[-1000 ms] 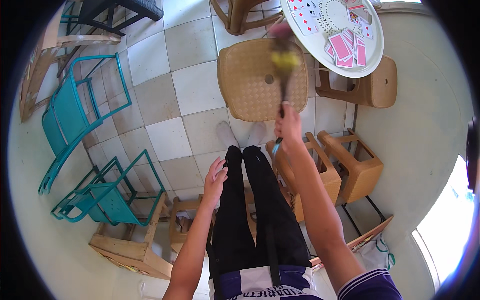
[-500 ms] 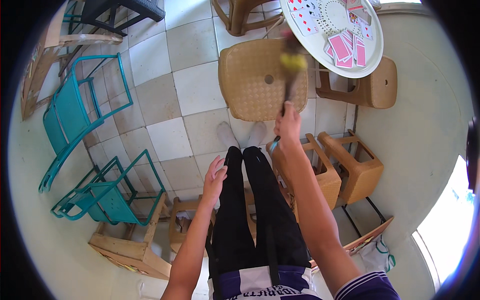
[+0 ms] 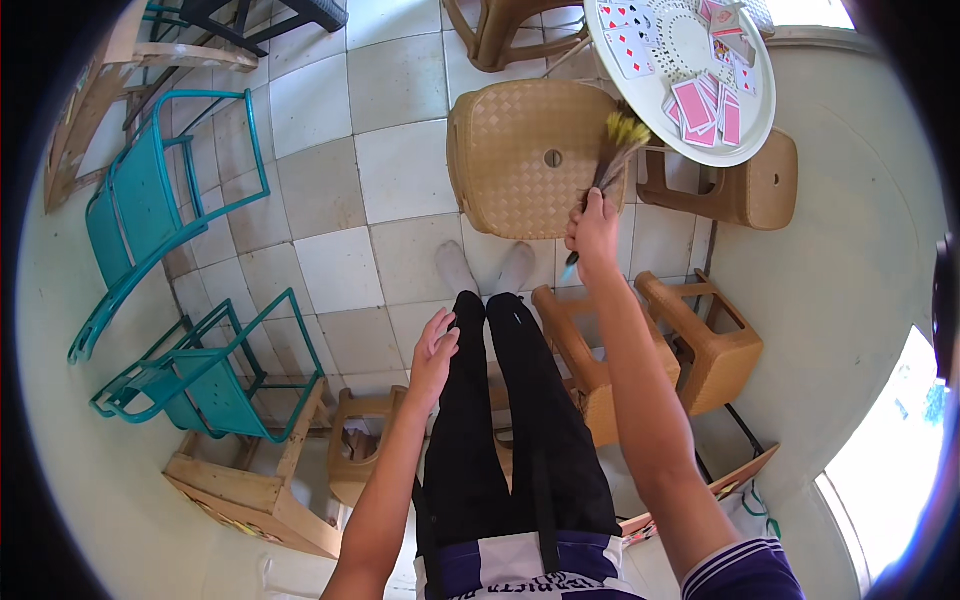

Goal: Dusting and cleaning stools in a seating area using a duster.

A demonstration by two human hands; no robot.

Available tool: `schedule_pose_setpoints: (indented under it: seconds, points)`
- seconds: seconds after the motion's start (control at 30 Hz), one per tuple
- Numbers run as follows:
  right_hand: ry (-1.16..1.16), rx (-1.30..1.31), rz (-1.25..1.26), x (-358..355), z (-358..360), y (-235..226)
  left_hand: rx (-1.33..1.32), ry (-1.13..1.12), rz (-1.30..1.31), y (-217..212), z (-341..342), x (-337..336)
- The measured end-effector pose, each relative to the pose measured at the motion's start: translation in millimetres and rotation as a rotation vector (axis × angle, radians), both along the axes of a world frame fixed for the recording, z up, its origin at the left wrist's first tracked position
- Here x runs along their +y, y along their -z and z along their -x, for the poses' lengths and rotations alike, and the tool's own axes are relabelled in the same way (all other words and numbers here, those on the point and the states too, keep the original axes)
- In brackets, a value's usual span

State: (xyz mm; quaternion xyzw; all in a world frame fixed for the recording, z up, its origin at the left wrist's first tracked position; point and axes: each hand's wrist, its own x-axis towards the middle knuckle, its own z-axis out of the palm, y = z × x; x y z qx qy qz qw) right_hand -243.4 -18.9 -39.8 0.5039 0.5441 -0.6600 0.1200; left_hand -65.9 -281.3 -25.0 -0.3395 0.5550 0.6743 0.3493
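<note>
My right hand (image 3: 594,232) is closed round the handle of a feather duster (image 3: 621,140), whose dark feathers end in yellow tips. The feathers are over the right part of a tan woven-pattern plastic stool (image 3: 500,165), close to the rim of a round white table (image 3: 700,156). A pale blue handle end pokes out below my fist. Holding nothing, my left hand (image 3: 434,352) hovers by my left thigh with its fingers loosely bent and apart.
Playing cards (image 3: 694,104) lie face up and in pink-backed piles on the table. Brown stools (image 3: 725,345) stand at right, and another stool (image 3: 768,180) is partly under the table. Teal metal chairs (image 3: 135,215) and a wooden piece of furniture (image 3: 240,490) line the left.
The feather duster has swung to the right over the stool and shows more sharply now. My right hand moved slightly right with it; my left hand stays nearly in place.
</note>
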Motion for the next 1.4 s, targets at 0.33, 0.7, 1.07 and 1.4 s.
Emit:
schedule_pose_setpoints:
  seconds: [0.33,0.7,1.07,1.4]
  points:
    - [-1.786,0.306,-0.595,56,37,-32,0.007,0.000,0.039,1,-15,-18]
    - [-1.991,0.366,-0.652,66,97,-51,0.025,-0.002,0.027,2,-14,-11]
    - [-1.447,0.420,-0.926,80,113,-61,0.012,-0.003,0.045,0,-14,-13]
    - [-1.836,0.403,-0.833,68,108,-61,0.011,0.031,0.068,2,-14,-18]
